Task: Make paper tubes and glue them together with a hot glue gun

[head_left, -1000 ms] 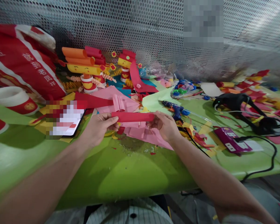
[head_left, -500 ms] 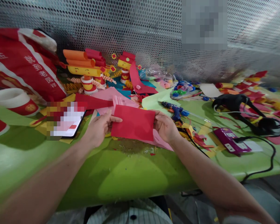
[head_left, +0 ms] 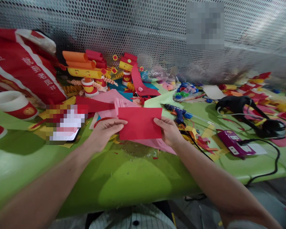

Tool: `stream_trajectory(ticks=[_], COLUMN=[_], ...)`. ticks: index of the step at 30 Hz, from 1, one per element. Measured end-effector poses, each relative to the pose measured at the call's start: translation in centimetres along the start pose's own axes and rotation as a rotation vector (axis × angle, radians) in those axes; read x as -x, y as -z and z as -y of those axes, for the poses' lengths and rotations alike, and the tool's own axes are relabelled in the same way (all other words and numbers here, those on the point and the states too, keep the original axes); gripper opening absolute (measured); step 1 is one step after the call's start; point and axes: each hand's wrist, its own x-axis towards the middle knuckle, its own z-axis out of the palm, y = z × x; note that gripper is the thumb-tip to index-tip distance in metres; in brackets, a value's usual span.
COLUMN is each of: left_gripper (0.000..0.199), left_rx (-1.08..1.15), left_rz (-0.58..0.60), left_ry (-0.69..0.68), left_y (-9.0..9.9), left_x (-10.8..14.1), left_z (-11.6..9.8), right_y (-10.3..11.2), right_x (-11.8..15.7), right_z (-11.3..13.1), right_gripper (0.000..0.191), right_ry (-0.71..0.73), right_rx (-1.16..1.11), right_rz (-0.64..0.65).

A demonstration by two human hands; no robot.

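A flat red sheet of paper (head_left: 140,124) is held up above the green table, roughly level. My left hand (head_left: 106,130) pinches its left edge between thumb and fingers. At the right edge, my right hand (head_left: 169,128) grips the same sheet, thumb on the near face and the other fingers behind. Pink paper (head_left: 156,145) lies under and behind the red sheet, partly hidden by it. Red scissor-like handles (head_left: 101,120) show just behind my left hand, mostly covered.
Paper figures (head_left: 88,76) stand at the back left beside a red bag (head_left: 26,66). A phone (head_left: 70,124) lies to the left, near paper cups (head_left: 16,105). Right of my hands are a blue glue gun (head_left: 178,114), paper scraps, a purple power strip (head_left: 234,143) and a black headband device (head_left: 250,114).
The red sheet has shifted slightly to the right and levelled out. My right thumb has come round onto its near face, and my left hand has moved right with the sheet.
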Motion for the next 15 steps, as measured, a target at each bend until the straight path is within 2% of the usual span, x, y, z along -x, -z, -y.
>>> stream_trajectory(ticks=[4,12,15], left_gripper=[0.021,0.04,0.05], left_rx=[-0.029,0.071,-0.036], left_rz=[-0.036,-0.062,-0.068], left_ry=[0.017,-0.077,-0.082], left_y=[-0.14,-0.44,-0.18], left_x=[0.04,0.1,0.1], left_z=[-0.46,-0.74,-0.84], right_y=[0.01,-0.28,-0.32], right_x=[0.0,0.1,0.06], right_z=[0.03,0.06,0.1], right_gripper=[0.026,0.027,0.027], right_ry=[-0.005,-0.006,-0.003], right_rx=[-0.003,-0.022,-0.017], right_rz=[-0.005,-0.008,-0.025])
